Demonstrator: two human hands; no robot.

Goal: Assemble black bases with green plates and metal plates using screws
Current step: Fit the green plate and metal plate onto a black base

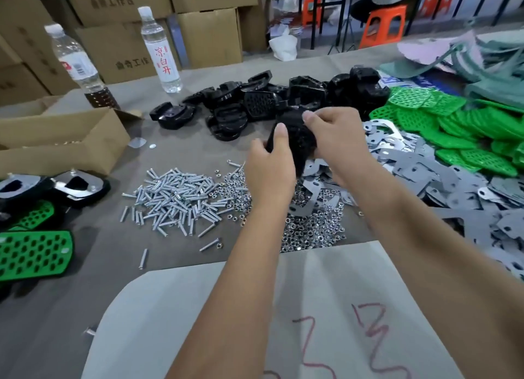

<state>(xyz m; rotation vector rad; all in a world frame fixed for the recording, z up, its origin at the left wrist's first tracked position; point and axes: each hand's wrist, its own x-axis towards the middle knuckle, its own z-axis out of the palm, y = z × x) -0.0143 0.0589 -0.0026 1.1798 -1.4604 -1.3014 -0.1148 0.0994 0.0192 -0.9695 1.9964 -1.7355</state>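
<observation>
Both hands, my left hand (269,163) and right hand (337,136), grip one black base (300,140) lifted above the tabletop (113,248), just before the base pile (272,100). I judge assembly just starting; next it needs a green plate (442,117) seated on it.

Black bases (255,100): glossy moulded plastic, heaped just beyond the hands.
Green plates (453,123): bright smooth plastic with punched holes, right of the hands.
Metal plates (419,168): flat matt grey sheet, some shiny, under and right of the right hand (337,131).
Screws (181,197): bright silvery metal, left of the left hand (269,168).
Table (175,157): matt grey-brown covering.
Boxes (62,140): plain brown cardboard, far left.
</observation>
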